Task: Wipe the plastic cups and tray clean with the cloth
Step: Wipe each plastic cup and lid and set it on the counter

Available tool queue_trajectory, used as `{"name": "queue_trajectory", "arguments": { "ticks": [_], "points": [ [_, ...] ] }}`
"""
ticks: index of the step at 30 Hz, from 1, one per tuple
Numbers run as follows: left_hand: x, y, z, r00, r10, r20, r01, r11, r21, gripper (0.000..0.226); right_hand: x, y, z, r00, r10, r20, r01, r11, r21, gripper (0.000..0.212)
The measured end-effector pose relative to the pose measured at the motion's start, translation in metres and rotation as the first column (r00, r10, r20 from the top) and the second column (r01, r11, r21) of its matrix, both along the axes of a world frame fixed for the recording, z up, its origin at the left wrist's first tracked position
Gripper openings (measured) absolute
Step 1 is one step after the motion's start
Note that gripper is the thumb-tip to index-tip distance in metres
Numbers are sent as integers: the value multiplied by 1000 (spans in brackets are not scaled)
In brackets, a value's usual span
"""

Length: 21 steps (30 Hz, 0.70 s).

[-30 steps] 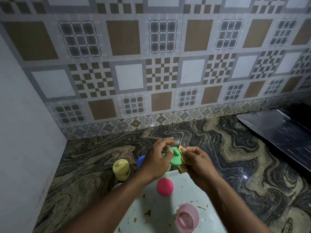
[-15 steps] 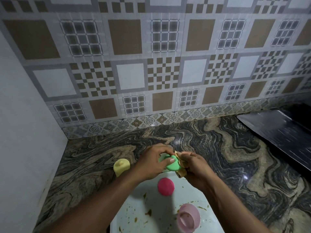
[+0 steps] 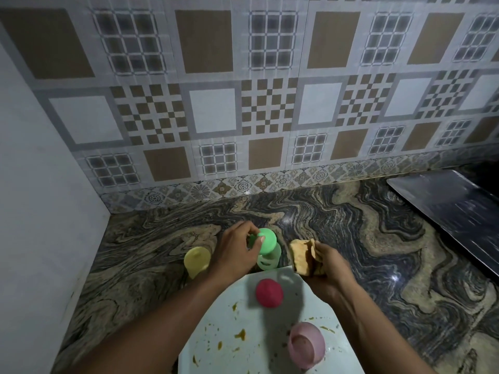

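My left hand (image 3: 237, 252) grips a green plastic cup (image 3: 266, 241), upside down, just above a pale green cup (image 3: 267, 259) standing on the counter beyond the tray. My right hand (image 3: 325, 268) is closed on a crumpled tan cloth (image 3: 302, 255), held a little to the right of the green cup and apart from it. A white tray (image 3: 243, 327) with brown food smears lies in front of me. On it sit an upturned red cup (image 3: 269, 292) and a pink cup (image 3: 306, 345) on its side. A yellow cup (image 3: 196, 260) stands upturned on the counter, left of my hand.
The marbled stone counter (image 3: 378, 252) runs to a tiled back wall (image 3: 243, 103) and a plain white side wall (image 3: 40, 211) on the left. A dark metal sheet (image 3: 453, 209) lies at the right rear.
My hands have parted: the cloth has come off the green cup and moved right, while my left hand has carried the cup down and away over the pale green cup.
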<state>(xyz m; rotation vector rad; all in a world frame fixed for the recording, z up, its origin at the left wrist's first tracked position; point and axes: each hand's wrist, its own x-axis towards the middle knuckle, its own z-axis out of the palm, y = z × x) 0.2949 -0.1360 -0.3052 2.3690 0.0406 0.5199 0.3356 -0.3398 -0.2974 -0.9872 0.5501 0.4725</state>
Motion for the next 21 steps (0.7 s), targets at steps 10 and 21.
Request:
{"name": "queue_trajectory", "arguments": {
  "ticks": [10, 21],
  "points": [
    [33, -14, -22, 974, -63, -220, 108, 975, 196, 17, 3, -2, -5, 996, 93, 13, -92, 993, -71, 31],
    [49, -14, -21, 928, -56, -369, 146, 964, 220, 20, 8, -6, -18, 993, 117, -5, -117, 988, -101, 31]
  ]
}}
